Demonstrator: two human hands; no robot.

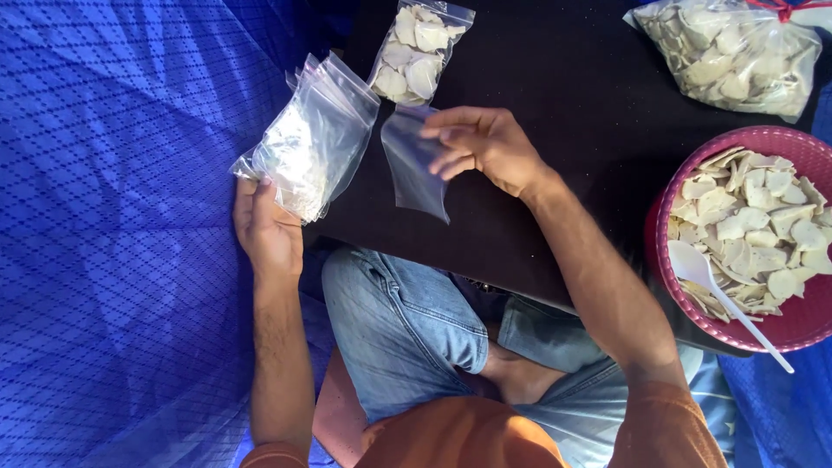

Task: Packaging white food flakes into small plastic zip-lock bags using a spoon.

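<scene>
Fingers of the right hand [485,143] pinch one empty clear bag [416,165] over the black cloth [555,104]; the left hand [264,230] grips a stack of bags [308,143]; a filled bag [414,52] lies just behind; a pink basket [784,143] of chips with a white spoon [711,282] sits at the right.

In front of your knees you have a low black desk [555,130], set on a blue woven mat [113,260]. At its far edge lies a small clear bag of pale chips [414,54]. A larger filled bag [737,52] sits in the far right corner. By the right edge stands a pink basket [780,143] of chips, with a white plastic spoon [719,295] resting in it.
</scene>
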